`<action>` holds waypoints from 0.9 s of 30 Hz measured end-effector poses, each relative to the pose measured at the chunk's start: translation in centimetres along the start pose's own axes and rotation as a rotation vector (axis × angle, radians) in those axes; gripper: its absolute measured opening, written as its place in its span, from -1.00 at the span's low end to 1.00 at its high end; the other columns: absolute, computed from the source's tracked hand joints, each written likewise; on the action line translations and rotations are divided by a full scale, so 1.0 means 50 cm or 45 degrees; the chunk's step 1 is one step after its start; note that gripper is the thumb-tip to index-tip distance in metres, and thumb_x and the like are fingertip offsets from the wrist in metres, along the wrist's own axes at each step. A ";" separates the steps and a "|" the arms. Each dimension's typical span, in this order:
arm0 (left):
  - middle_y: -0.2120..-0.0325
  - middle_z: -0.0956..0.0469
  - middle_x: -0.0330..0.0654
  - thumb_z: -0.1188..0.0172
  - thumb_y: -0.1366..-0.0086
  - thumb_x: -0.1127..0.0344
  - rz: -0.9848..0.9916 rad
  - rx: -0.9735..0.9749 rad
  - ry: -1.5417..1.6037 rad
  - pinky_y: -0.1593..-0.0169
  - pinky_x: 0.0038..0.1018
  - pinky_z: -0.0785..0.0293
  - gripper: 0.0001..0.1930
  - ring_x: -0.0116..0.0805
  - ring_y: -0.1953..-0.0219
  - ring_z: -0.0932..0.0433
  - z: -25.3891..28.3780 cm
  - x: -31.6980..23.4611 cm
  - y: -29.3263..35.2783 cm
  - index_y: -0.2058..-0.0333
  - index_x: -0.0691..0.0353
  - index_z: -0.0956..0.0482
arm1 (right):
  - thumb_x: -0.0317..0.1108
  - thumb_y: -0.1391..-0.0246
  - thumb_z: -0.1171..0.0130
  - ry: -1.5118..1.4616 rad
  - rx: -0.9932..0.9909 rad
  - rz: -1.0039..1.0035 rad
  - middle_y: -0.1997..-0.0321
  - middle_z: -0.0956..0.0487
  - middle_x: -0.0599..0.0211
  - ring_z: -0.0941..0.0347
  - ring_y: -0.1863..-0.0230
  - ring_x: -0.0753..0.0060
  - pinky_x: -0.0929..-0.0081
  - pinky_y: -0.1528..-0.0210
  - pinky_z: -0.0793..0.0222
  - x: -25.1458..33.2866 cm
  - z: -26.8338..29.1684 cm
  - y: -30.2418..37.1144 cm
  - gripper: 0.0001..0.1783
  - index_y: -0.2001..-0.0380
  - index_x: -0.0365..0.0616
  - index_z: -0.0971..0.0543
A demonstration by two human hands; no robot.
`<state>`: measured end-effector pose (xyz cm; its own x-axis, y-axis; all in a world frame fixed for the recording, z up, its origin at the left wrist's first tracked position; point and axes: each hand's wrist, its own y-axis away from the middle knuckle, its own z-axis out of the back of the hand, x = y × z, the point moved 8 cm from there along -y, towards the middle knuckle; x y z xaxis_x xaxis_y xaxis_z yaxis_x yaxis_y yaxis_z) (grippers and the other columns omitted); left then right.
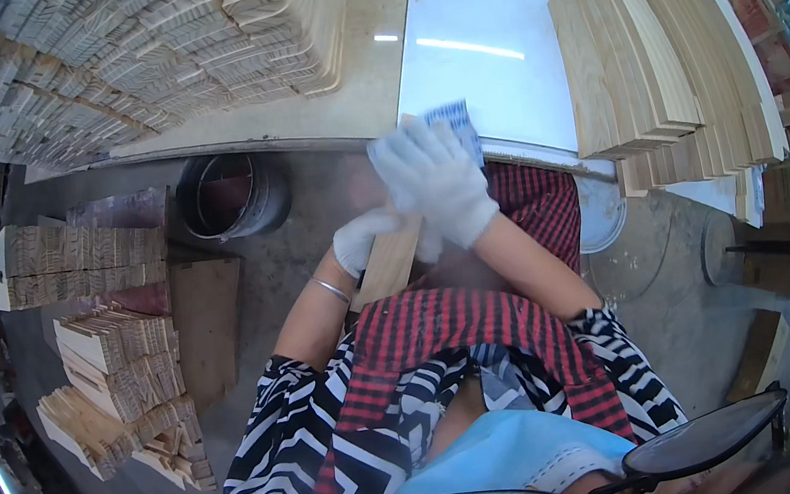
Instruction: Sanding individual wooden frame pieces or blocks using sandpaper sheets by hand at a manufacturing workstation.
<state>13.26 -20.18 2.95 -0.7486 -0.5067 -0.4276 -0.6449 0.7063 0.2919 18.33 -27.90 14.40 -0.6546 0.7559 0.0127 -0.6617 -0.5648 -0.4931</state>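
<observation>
Left grip: closed around board, mid-length.
Right grip: over board's far end, patterned sheet underneath; cannot tell how closed.

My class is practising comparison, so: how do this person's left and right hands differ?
The left hand grips the wooden board at its left side, while the right hand lies over its far end.
The right hand is against a blue-and-white patterned piece; the left hand is away from it.
The left hand has a bracelet at its wrist; the right shows none.
Both wear white gloves.
</observation>
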 end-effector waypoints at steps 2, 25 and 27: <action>0.08 -0.56 0.10 -0.02 -0.38 0.14 -0.046 -0.205 0.221 -0.15 -0.22 -0.43 -0.52 -0.05 0.03 -0.57 0.038 0.015 0.023 -0.10 0.42 -0.41 | -0.28 0.03 -0.10 -0.121 0.083 0.035 -0.07 -0.49 0.30 -0.34 -0.23 0.19 0.14 -0.28 -0.22 0.008 0.018 0.018 -0.50 -0.07 0.03 -0.49; 0.07 -0.56 0.12 -0.25 -0.13 -0.12 -0.050 -1.025 -2.093 -0.05 -0.18 -0.47 -0.27 0.07 0.02 -0.58 -0.170 -0.151 0.046 -0.18 0.19 -0.34 | -0.34 0.04 -0.07 -0.113 -0.246 -0.252 0.19 -0.55 0.14 -0.50 0.06 0.07 0.16 0.03 -0.38 -0.137 0.181 0.023 -0.51 -0.05 0.05 -0.52; 0.07 -0.57 0.05 -0.25 -0.16 -0.08 -0.120 -0.817 -1.729 -0.08 -0.29 -0.42 -0.29 -0.14 0.01 -0.56 -0.158 -0.150 0.031 -0.20 0.18 -0.34 | -0.33 0.03 -0.07 0.078 -0.365 -0.280 0.24 -0.55 0.13 -0.52 0.10 0.06 0.17 0.08 -0.41 -0.156 0.198 0.033 -0.52 -0.05 0.06 -0.52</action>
<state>16.66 -19.17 13.38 -0.2253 0.5474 -0.8060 -0.9063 0.1858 0.3795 18.71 -38.03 22.10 -0.4792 0.8723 0.0973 -0.6491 -0.2776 -0.7082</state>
